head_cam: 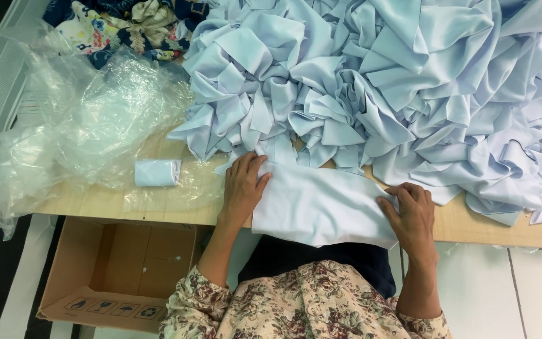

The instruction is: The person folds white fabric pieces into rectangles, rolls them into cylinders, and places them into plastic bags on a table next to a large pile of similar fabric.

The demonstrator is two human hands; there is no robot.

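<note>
Pale blue cloth piece (pixel 321 207) held flat at the near table edge by two hands.

The cloth piece is laid on the wooden table (pixel 95 202), its lower part overhanging the edge at 6 o'clock of the view. The left hand (pixel 243 186) is set palm-down at the cloth's 9 o'clock side, wrist bent, fingers extended and close together, fingertips pressed on the upper left corner. The right hand (pixel 412 216) is placed at the 3 o'clock side, fingers curled over the right edge, the fabric pinched under them. Both forearms are shown in floral sleeves. A heap of pale blue cloth (pixel 409 81) is piled at 12 to 2 o'clock, touching the piece. Clear plastic wrap (pixel 89 119) and a small folded cloth bundle (pixel 157 172) are noted at 9 to 10 o'clock; an open cardboard box (pixel 120 270) is on the floor at 8 o'clock.
</note>
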